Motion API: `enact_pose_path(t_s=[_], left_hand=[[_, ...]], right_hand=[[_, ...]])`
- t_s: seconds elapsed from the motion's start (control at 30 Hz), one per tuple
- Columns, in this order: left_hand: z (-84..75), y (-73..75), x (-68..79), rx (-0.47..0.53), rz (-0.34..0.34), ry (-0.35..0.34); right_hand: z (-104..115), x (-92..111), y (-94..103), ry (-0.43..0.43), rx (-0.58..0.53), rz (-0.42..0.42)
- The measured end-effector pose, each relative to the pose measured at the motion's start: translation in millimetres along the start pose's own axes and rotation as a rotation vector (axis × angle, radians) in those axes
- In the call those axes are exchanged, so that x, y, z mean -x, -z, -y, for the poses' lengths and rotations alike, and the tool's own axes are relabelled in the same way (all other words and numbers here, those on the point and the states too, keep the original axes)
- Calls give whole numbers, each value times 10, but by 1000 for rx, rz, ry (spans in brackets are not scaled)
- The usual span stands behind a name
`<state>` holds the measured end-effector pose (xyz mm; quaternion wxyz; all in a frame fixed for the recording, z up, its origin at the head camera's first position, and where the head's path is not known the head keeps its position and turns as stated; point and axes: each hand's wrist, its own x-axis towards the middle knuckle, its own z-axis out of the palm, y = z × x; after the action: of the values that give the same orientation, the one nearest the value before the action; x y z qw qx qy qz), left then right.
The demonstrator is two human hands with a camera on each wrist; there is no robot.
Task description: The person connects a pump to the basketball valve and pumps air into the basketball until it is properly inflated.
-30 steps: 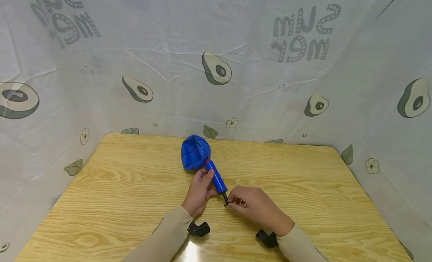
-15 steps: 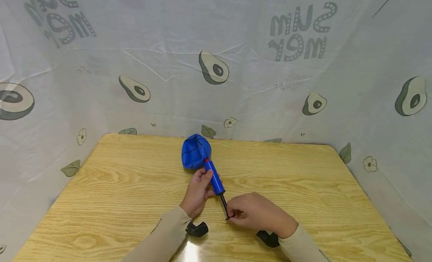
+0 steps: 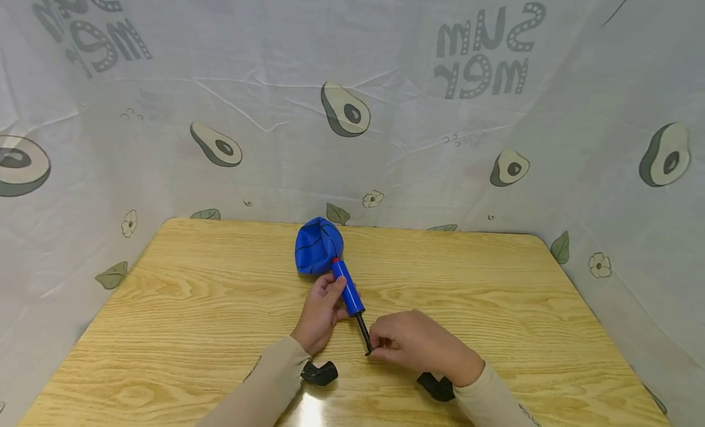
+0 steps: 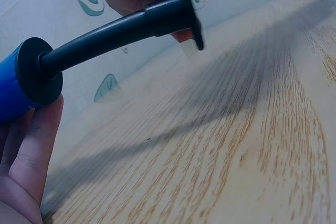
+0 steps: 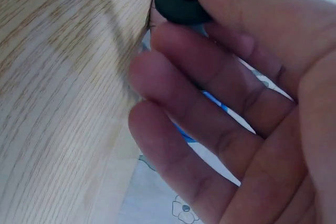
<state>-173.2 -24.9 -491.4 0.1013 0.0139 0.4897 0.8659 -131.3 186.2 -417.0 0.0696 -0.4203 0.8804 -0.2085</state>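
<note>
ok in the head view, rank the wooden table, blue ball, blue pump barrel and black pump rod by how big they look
1. Wooden table
2. Blue ball
3. Blue pump barrel, partly covered by the left hand
4. Black pump rod

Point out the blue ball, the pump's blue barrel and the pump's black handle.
Blue ball (image 3: 317, 247): head view, on the middle of its creased surface.
Blue barrel (image 3: 351, 293): head view, about midway along its side.
Black handle (image 5: 175, 4): right wrist view, on its round end.
</note>
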Motion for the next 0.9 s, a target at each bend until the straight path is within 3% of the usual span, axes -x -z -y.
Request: enact_pose_path(t_s=[0.23, 0.57, 0.9], left_hand=[[-4, 0, -8, -3, -4, 6], [-4, 4, -6, -14, 16, 13], [12, 20, -18, -19, 24, 17]], right_hand=[[-2, -18, 7, -76, 42, -77], [36, -70, -102, -171, 97, -267], [41, -77, -137, -110, 110, -238]])
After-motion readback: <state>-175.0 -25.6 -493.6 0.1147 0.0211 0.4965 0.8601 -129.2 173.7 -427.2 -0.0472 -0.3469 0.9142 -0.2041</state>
